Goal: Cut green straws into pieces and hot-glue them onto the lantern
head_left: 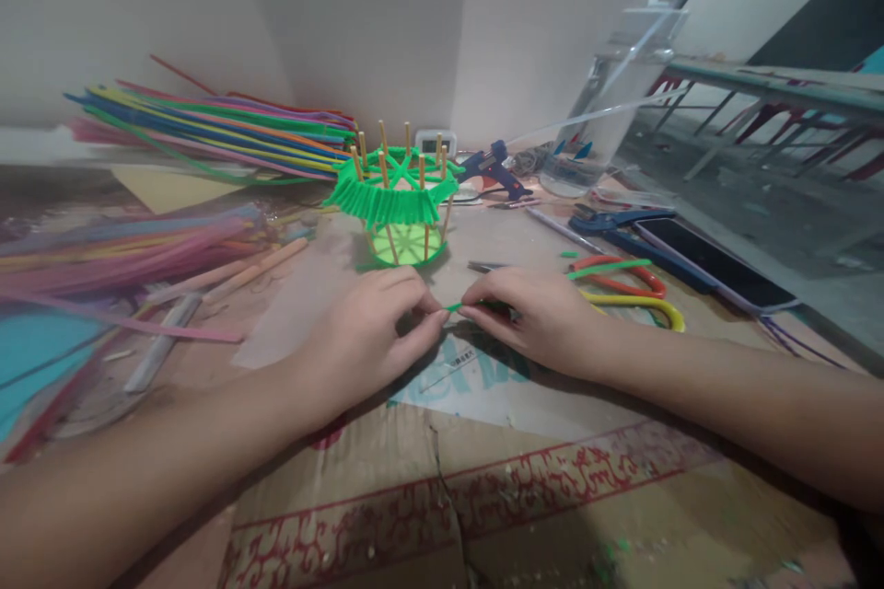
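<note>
Between the fingertips of both hands runs a short green pipe cleaner [453, 306]. My left hand [387, 322] pinches its left end, and my right hand [531, 317] pinches it just to the right. Beyond my right hand a green length [614, 268] sticks out; whether it is the same piece is hidden. Just behind my hands stands a round green frame [397, 202] of pipe cleaners and upright wooden sticks, with a fringed upper ring and a pale green base. Dark scissors tips [487, 266] show behind my right hand.
Bundled coloured pipe cleaners [227, 133] lie at the back left. A blue glue gun [495, 170] rests near the wall. Pliers with blue handles [642, 244], a phone [715, 262] and scissors' red and yellow handles [639, 299] lie to the right. A clear container [587, 129] stands behind them.
</note>
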### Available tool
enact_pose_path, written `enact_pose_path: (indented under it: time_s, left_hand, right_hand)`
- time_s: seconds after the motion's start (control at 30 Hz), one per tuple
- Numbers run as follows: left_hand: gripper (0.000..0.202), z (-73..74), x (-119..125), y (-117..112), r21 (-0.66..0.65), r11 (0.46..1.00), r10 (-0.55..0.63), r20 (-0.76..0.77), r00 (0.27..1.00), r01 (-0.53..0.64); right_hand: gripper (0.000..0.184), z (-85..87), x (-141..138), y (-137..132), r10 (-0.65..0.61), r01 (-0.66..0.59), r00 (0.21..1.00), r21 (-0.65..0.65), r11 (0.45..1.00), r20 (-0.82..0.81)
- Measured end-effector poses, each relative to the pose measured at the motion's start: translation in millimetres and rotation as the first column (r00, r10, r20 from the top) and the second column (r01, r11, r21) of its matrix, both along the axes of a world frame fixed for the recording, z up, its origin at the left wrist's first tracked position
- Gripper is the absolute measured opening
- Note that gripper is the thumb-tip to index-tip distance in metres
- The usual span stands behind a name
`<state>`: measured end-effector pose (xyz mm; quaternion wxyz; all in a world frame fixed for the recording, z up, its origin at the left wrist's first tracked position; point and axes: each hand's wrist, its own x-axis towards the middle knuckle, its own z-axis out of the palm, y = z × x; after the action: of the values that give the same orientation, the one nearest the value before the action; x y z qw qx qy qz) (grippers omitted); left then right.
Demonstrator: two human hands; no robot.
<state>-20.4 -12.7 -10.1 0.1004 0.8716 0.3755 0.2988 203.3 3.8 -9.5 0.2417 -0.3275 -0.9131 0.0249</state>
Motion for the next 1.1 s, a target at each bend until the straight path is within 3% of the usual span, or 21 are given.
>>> enact_pose_path:
  time_s: [0.2,0.37,0.57,0.87,1.1]
  left_hand:
    - [0.023,5.2,-4.6,5.3,-0.068,0.998,0.001,-0.129,0.992,-0.01]
    - [0.053,9.9,-13.6,5.8,-0.193,0.981,-0.03,-0.308,0.951,-0.032]
    - [0.04,5.5,-9.6,0.9,-0.224,0.974,-0.04,-0.276,0.96,-0.024]
    - [0.053,2.3,-2.7,-2.2,-0.226,0.966,0.075,-0.234,0.969,-0.13]
    - [0.022,9.2,-8.6,12.4,-0.309,0.947,0.062,-0.093,0.994,-0.088]
  right_hand:
    - [0.017,2.8,0.8,-0.3,-0.013,0.011,1.0,-0.086,0.996,-0.027]
    - [0.017,2.0,2.7,0.8,-0.025,0.023,1.0,-0.109,0.994,-0.011]
    - [0.017,0.2,0.1,1.0,-0.015,0.017,1.0,-0.105,0.994,0.017]
    - [0.012,-1.0,-3.4,2.4,-0.004,0.008,1.0,-0.154,0.988,0.03]
    - [0.014,-4.1,-5.4,7.1,0.073,-0.068,0.997,-0.116,0.991,0.034]
